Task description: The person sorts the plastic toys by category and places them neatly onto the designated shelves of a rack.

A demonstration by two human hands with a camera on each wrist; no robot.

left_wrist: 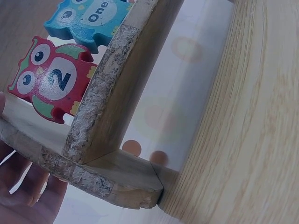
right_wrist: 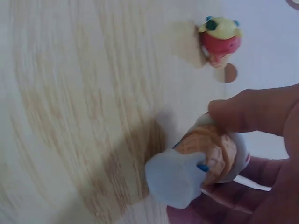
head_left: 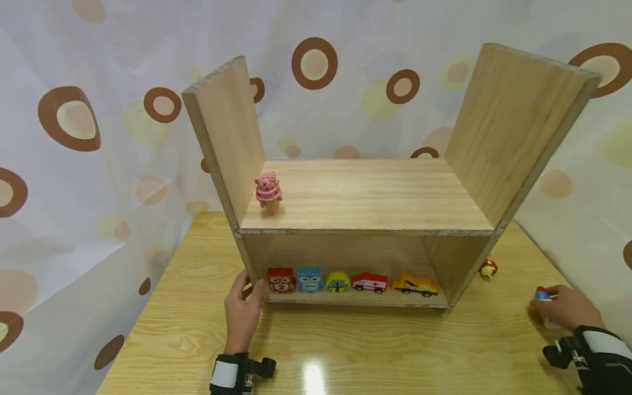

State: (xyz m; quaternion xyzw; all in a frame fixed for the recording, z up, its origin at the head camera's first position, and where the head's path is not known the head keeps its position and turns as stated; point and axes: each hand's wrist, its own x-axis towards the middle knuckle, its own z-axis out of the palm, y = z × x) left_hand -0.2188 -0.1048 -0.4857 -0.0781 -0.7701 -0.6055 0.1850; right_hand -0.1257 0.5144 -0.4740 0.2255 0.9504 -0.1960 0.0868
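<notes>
My left hand (head_left: 242, 318) grips the lower left side panel of a two-level wooden shelf (head_left: 365, 197), thumb at the front and fingers around the outside. Just inside that panel stands a red owl block (left_wrist: 52, 80) marked 2, with a blue owl block (left_wrist: 91, 21) beside it. Off to the shelf's right, my right hand (head_left: 573, 308) pinches a small ice-cream cone figurine (right_wrist: 210, 151) between thumb and fingers, close over the table. It has a tan waffle part and a whitish end; the fingers hide some of it. A pink ice-cream figurine (head_left: 269, 193) stands on the upper level at left.
Along the lower level, a yellow tree block (head_left: 338, 282), a red-and-white ambulance (head_left: 369, 282) and a yellow truck (head_left: 415, 284) continue the row. A red-and-yellow ice-cream figurine (right_wrist: 220, 41) lies on the table (head_left: 375, 351) near the shelf's right side. Patterned sheeting (head_left: 365, 126) surrounds the table.
</notes>
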